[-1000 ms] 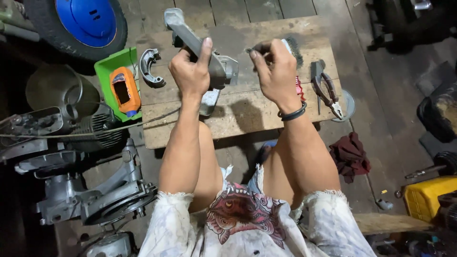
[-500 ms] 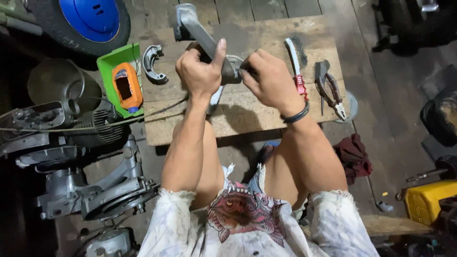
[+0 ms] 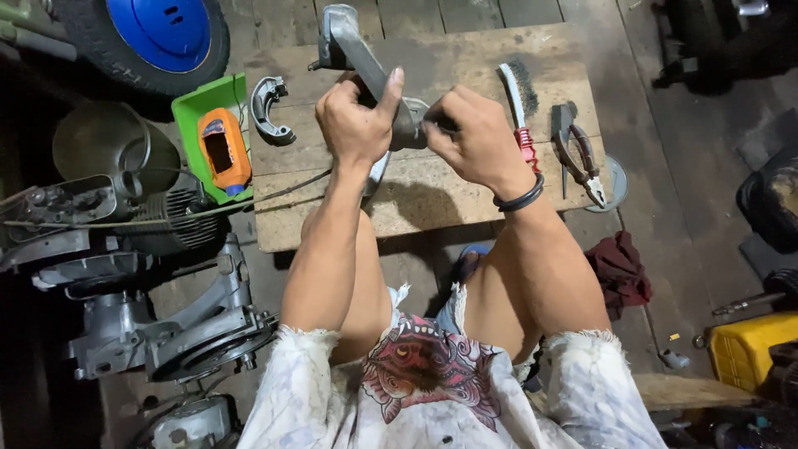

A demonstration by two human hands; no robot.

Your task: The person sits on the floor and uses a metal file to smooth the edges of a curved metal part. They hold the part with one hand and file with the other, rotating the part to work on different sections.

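A long grey metal engine part [image 3: 366, 62], cast in a dull alloy with a blocky head at its far end and a rounded hub at the near end, is held over a low wooden board [image 3: 465, 191] laid on a plank floor. It slants from the board's upper left edge down toward the middle, its hub lifted clear of the wood and sitting between the two fists. The left hand [image 3: 356, 123] wraps the shaft just above the hub, fingers curled tight around it and the thumb raised along the metal. The right hand [image 3: 474, 137] meets it from the other side, fingertips pressed together and pinching at the hub's end; what they pinch is hidden behind the knuckles. A black band circles the right wrist. Both forearms rise from bare knees, elbows tucked in, the person crouched low behind the board. On the wood to the right lie a wire brush [image 3: 517, 96] with a red handle and, just beside it, a pair of pliers [image 3: 575, 151]. To the left rests a curved brake shoe [image 3: 268, 110], near a green tray [image 3: 195, 116] that holds an orange meter [image 3: 223, 151]. A blue-hubbed wheel [image 3: 154, 33] stands at the upper left, well apart from the hands
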